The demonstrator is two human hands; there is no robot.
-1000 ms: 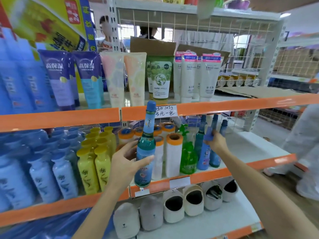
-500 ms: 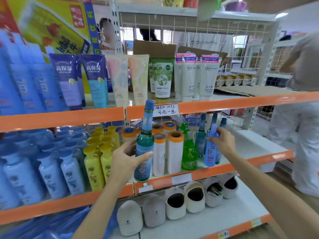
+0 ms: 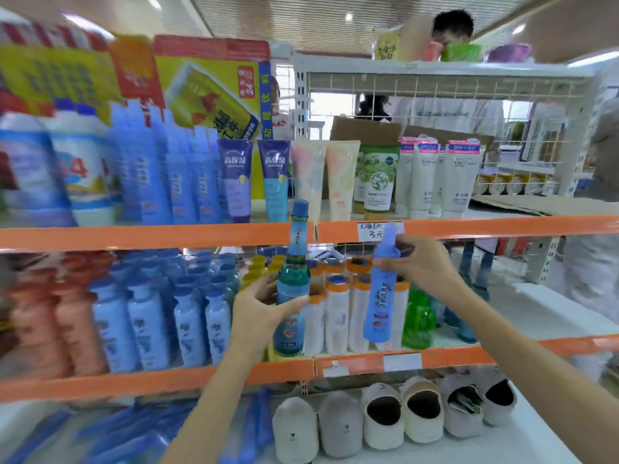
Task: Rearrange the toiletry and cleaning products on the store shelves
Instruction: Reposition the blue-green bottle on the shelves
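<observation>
The right hand [image 3: 432, 266], which half a second ago gripped the blue bottle [image 3: 380, 289] among the bottles on the middle shelf [image 3: 201, 376], now holds it by the neck, lifted clear in front of the shelf and above the orange-capped white bottles [image 3: 338, 316]. The left hand [image 3: 261, 313] stays wrapped around the body of the green glass bottle [image 3: 293, 289], upright, its blue cap reaching the orange rail of the upper shelf [image 3: 134, 237]. The camera view has tilted upward since then. Each hand carries one bottle. Behind the right hand stands one green spray bottle [image 3: 417, 316]. Below both hands six grey and white slippers [image 3: 382, 416] lie in a row. Above the hands, tubes stand in a row. The left side is blurred. The shelving is white metal edged in orange, under a slatted ceiling.
</observation>
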